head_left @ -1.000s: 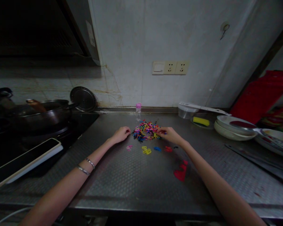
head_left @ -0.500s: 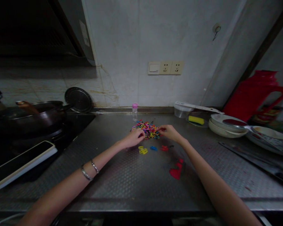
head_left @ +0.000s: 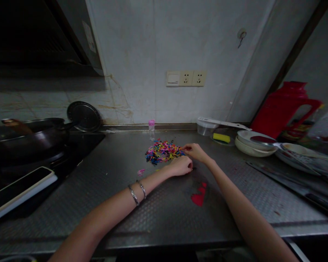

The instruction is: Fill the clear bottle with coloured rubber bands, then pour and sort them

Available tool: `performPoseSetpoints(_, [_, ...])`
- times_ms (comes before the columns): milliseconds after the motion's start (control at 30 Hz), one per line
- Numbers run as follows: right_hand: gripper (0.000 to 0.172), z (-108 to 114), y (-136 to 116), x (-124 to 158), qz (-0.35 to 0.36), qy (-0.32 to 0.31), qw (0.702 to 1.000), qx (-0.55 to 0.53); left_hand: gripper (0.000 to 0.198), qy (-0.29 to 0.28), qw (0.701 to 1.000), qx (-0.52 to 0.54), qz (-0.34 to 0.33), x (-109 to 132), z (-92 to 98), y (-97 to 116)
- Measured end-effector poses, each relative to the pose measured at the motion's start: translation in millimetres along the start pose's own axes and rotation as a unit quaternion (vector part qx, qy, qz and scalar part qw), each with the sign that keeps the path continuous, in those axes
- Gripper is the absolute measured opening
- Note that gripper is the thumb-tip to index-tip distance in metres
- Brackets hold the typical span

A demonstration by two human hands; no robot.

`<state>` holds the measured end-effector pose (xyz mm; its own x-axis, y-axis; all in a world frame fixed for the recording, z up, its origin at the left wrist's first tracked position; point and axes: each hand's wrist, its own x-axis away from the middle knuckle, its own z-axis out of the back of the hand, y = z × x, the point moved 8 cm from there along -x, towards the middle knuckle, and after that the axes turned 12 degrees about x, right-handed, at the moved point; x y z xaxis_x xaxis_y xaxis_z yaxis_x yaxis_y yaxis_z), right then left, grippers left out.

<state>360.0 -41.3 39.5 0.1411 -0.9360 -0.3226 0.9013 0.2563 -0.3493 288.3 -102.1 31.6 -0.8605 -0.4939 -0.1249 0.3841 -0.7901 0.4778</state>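
A heap of small, many-coloured rubber bands point(head_left: 164, 151) lies on the metal counter. My left hand point(head_left: 182, 166) is in front of the heap's right side, fingers closed, beside a little black band point(head_left: 194, 168); whatever it pinches is hidden. At the heap's right edge, my right hand point(head_left: 195, 152) has thumb and fingertips pressed together among the bands, and I cannot make out what is between them. A few pink bands point(head_left: 141, 171) sit apart at the front left. My left hand and wrist cover the spot of the yellow, blue and red groups.
A small clear bottle with a pink cap point(head_left: 151, 123) stands behind the heap. Red heart shapes point(head_left: 199, 196) mark the counter nearer me. To the right are a yellow sponge point(head_left: 221, 138), bowls point(head_left: 255, 149), a knife point(head_left: 284, 182) and a red flask point(head_left: 284, 109). A pan point(head_left: 35, 134) sits left.
My left hand has moved right, from the heap's left side to near the black band. Pink bands now show at the front left. My right hand stays at the heap; the view has shifted slightly.
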Motion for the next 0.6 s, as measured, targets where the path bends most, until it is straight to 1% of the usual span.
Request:
performPoseSetpoints(67, [0.025,2,5,1,-0.008,0.001,1.0,0.006,0.016,0.0,1.0,0.007,-0.004,1,-0.7,0])
performPoseSetpoints(133, [0.025,4,8,3,-0.011,-0.004,1.0,0.018,0.018,0.01,1.0,0.015,-0.018,5,4.5,0])
performPoseSetpoints(200, [0.025,3,11,5,-0.014,-0.02,0.999,0.034,0.021,0.032,0.999,0.025,-0.029,12,15.6,-2])
performPoseSetpoints(267, [0.026,1,14,6,-0.018,-0.041,0.998,0.044,0.022,0.06,0.997,0.039,-0.025,21,31.1,-10])
performPoseSetpoints(367, [0.025,-6,18,7,-0.021,-0.066,0.997,0.046,0.022,0.092,0.993,0.072,-0.004,38,56.0,-35])
performPoseSetpoints(433, [0.024,-9,20,6,-0.022,-0.073,0.996,0.043,0.024,0.11,0.988,0.103,0.026,51,70.9,-58])
performPoseSetpoints(533, [0.022,-13,20,6,-0.022,-0.076,0.996,0.042,0.025,0.144,0.979,0.133,0.06,72,89.2,-94])
performPoseSetpoints(600, [0.021,-14,19,5,-0.019,-0.075,0.996,0.047,0.027,0.164,0.971,0.148,0.09,86,96.6,-116])
